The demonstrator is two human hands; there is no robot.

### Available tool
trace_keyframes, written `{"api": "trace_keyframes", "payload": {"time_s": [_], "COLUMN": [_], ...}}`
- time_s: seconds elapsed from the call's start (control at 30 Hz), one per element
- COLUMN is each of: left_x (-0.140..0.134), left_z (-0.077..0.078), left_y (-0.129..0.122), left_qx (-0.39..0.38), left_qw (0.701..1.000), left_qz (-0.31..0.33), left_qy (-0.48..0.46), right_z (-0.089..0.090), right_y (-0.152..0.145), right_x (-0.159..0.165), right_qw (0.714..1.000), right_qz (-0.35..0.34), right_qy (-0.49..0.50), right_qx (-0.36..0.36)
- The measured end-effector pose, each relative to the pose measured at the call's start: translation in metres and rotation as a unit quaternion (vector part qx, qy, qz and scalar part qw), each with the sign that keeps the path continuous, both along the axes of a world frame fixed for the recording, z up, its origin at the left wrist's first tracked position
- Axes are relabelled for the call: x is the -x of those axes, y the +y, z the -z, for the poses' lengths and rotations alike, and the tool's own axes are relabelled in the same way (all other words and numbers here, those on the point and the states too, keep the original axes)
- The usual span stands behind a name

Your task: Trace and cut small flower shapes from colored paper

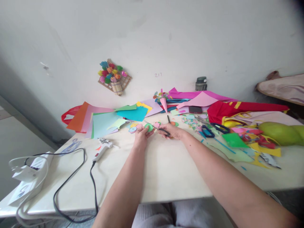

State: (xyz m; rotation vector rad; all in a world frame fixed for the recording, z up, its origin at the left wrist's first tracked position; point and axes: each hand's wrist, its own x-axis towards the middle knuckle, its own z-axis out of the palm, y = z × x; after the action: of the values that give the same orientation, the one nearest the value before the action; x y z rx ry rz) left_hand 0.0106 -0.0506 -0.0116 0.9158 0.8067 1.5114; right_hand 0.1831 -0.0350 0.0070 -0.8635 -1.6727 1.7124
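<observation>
My left hand [141, 135] pinches a small round green paper piece [148, 127] above the middle of the table. Just to its right, my right hand [171, 131] grips a pair of scissors with dark handles [164, 132]. The thin blades point left and meet the edge of the green paper; whether they are parted is too small to tell. Behind my hands lie several small coloured paper cut-outs [133, 129]. A pink paper cone [163, 104] with colourful bits around it stands or leans farther back.
At left lie a hot glue gun [102, 152], its black cord and a power strip [32, 177]. Coloured paper sheets [104, 123] spread behind. On the right are blue-handled scissors [208, 131], paper scraps [239, 148] and red cloth [228, 110]. A flower decoration [114, 76] hangs on the wall.
</observation>
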Motion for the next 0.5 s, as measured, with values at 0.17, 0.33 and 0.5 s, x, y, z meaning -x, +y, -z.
{"api": "trace_keyframes", "payload": {"time_s": [0.17, 0.33, 0.5], "left_x": [0.0008, 0.0005, 0.0], "left_z": [0.0003, -0.0005, -0.0008], "left_y": [-0.0006, -0.0022, -0.0018], "left_qx": [-0.005, -0.005, -0.004], "left_qw": [1.0, 1.0, 1.0], "left_qz": [0.011, 0.013, 0.012], "left_qy": [0.012, 0.012, 0.014], "right_z": [-0.0006, 0.0001, 0.0003], "right_y": [0.0002, 0.0006, 0.0007], "right_x": [0.0001, -0.0005, -0.0007], "right_qw": [1.0, 1.0, 1.0], "right_qz": [-0.003, -0.011, -0.008], "right_qy": [0.0, -0.001, -0.003], "right_qx": [-0.002, -0.008, -0.001]}}
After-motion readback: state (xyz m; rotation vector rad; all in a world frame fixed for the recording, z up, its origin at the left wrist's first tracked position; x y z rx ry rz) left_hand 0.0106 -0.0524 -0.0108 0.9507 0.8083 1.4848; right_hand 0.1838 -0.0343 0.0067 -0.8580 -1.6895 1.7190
